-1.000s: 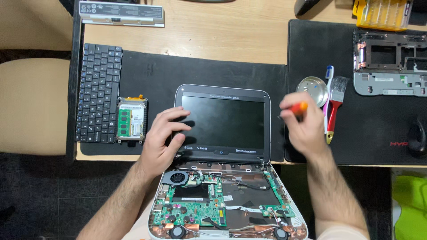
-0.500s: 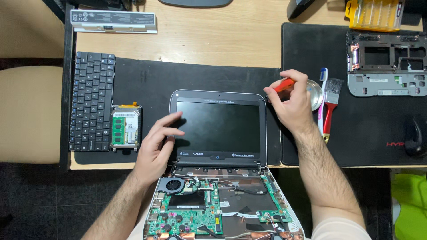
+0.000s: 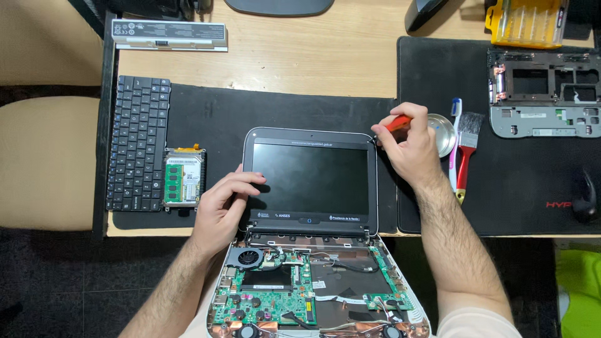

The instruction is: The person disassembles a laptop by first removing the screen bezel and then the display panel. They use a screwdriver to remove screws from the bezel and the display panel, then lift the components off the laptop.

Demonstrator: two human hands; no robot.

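A small opened laptop lies flat across the desk edge, its dark screen (image 3: pixel 310 178) on the black mat and its exposed green motherboard (image 3: pixel 275 300) with a fan toward me. My left hand (image 3: pixel 222 206) rests on the screen's left bezel, fingers spread on it. My right hand (image 3: pixel 407 150) grips a red-handled screwdriver (image 3: pixel 397 122), its tip at the screen's top right corner.
A detached keyboard (image 3: pixel 138 143) and a hard drive with a memory stick (image 3: pixel 183 178) lie left. A metal dish (image 3: pixel 446 134), toothbrush (image 3: pixel 455 144), red-handled brush (image 3: pixel 466 153) and grey laptop frame (image 3: pixel 541 94) lie right. A battery (image 3: pixel 169 32) and yellow tool case (image 3: pixel 524 22) sit at the back.
My right hand moved up along the screen's right side to its top right corner with the screwdriver. My left hand stayed on the left bezel. The view shifted slightly.
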